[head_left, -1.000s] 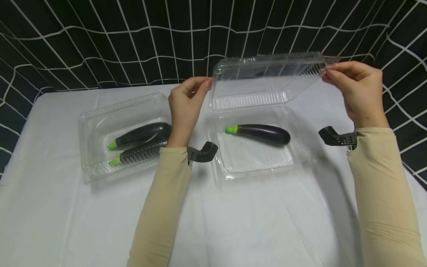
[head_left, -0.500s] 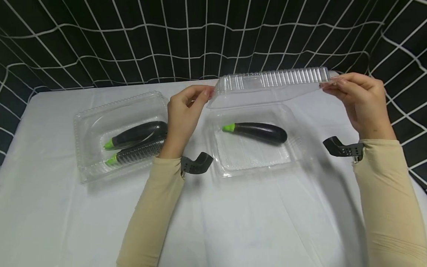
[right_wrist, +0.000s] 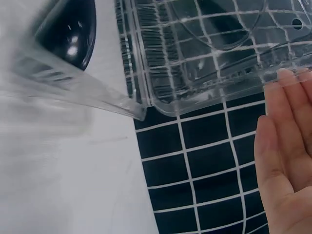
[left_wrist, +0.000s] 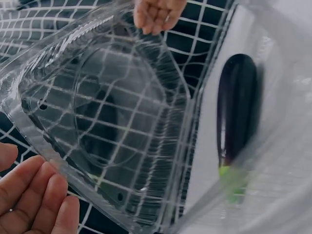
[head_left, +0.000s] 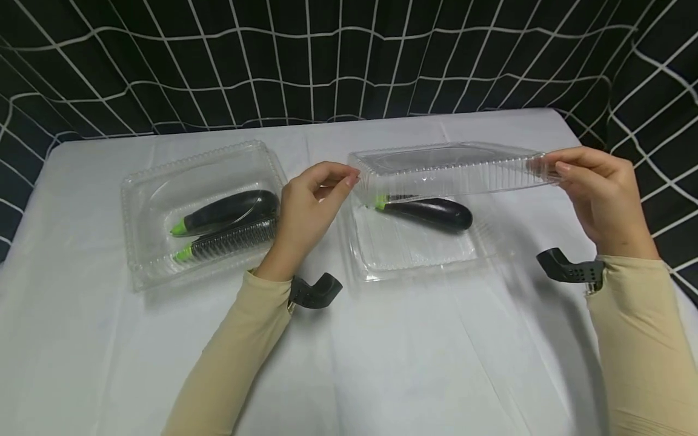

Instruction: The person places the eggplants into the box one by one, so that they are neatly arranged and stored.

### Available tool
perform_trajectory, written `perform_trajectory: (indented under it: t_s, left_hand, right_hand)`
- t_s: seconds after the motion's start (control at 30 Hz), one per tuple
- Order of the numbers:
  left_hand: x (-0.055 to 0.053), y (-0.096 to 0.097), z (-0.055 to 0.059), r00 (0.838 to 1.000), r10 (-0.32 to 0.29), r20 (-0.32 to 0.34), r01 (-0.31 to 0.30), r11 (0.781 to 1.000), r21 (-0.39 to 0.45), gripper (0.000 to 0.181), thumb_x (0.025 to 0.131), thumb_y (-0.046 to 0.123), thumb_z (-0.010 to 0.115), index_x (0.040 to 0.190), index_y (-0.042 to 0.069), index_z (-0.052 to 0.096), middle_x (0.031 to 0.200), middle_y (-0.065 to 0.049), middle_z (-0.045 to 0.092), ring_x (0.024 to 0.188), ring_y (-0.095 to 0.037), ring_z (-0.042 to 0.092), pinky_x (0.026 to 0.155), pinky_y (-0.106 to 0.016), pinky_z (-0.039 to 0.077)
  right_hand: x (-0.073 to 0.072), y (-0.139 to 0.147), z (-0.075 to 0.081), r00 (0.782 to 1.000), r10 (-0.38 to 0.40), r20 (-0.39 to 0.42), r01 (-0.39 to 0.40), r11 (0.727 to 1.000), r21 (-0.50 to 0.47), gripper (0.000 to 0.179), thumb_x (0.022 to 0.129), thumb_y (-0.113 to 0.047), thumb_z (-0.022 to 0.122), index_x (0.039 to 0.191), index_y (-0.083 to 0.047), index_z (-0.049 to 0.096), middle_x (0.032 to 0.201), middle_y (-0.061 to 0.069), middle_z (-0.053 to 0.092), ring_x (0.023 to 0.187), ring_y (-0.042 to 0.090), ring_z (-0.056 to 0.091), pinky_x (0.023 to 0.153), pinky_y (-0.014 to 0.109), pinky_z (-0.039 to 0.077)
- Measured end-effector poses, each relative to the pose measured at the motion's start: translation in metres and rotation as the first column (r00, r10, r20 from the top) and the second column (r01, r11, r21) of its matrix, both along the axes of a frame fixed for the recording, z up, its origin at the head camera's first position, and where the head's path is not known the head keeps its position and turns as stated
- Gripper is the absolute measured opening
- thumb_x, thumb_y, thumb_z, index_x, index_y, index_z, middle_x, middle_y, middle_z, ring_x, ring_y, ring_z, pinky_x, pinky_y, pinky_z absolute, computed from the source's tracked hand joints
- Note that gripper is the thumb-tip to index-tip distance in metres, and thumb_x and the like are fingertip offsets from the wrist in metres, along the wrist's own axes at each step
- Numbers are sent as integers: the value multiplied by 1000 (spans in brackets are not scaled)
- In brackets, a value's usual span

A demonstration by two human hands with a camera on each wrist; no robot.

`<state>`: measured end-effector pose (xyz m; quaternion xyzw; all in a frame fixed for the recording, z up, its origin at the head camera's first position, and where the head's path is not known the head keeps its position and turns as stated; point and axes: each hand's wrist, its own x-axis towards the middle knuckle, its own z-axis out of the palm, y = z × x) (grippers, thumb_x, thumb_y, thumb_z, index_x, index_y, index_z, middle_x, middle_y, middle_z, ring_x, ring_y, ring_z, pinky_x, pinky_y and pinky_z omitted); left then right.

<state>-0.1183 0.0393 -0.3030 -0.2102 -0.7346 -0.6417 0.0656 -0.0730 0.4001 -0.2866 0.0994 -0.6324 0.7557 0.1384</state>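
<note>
In the head view, a clear plastic clamshell container (head_left: 371,260) on the right holds one dark eggplant (head_left: 436,215) with a green tip pointing left. Its lid (head_left: 463,158) hangs tilted partway down over the base and overlaps the eggplant's upper edge. At the lid's left corner, my left hand (head_left: 309,209) pinches the rim between thumb and fingers. My right hand (head_left: 605,197) grips the opposite end of the lid. The left wrist view shows the lid (left_wrist: 161,195) joined along one side to the base, with the eggplant (left_wrist: 236,109) beyond that fold.
Left of my left hand lies another clear container (head_left: 139,224), shut over two eggplants (head_left: 231,209). A white cloth (head_left: 414,351) covers the table. Dark fabric with a white grid (head_left: 311,54) stands behind and to the right.
The lid has swung down and toward me from nearly upright to low over the base. Both hands have come nearer with it, keeping their grip. The eggplants have stayed in place.
</note>
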Motion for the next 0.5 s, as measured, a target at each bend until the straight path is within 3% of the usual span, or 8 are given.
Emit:
perform_trajectory:
  t_s: [0.17, 0.3, 0.37, 0.5]
  left_hand:
    - [11, -2, -8, 999, -11, -50, 9, 999, -39, 13, 89, 4, 61, 98, -3, 67, 97, -12, 67, 91, -19, 63, 83, -21, 50]
    - [19, -5, -18, 984, -20, -176, -5, 990, -142, 12, 88, 3, 63, 98, -2, 67, 97, -10, 67, 90, -21, 63, 83, -22, 48]
    - [23, -7, -24, 974, -36, -221, -7, 981, -193, 12, 87, 4, 63, 98, -1, 67, 98, -9, 68, 89, -22, 62, 83, -24, 48]
    - [30, -11, -36, 962, -76, -262, 5, 965, -260, 13, 87, 4, 64, 98, -1, 67, 98, -9, 67, 90, -24, 60, 81, -28, 48]
  right_hand:
    - [10, -3, -7, 1000, 22, 18, -22, 1000, 9, 24, 87, 20, 44, 100, 18, 64, 95, 17, 69, 93, 24, 62, 87, 25, 47]
    - [23, -8, -13, 996, -49, 71, 32, 976, 214, 24, 87, 18, 50, 106, 13, 64, 103, 10, 70, 100, 19, 61, 85, 20, 46]
    - [30, -12, -18, 991, -100, 89, 66, 942, 330, 26, 87, 16, 52, 110, 11, 64, 107, 6, 69, 103, 15, 61, 82, 17, 46]
    - [38, -20, -33, 974, -214, 69, 143, 825, 546, 30, 87, 14, 54, 114, 7, 64, 110, -4, 68, 103, 8, 60, 82, 14, 46]
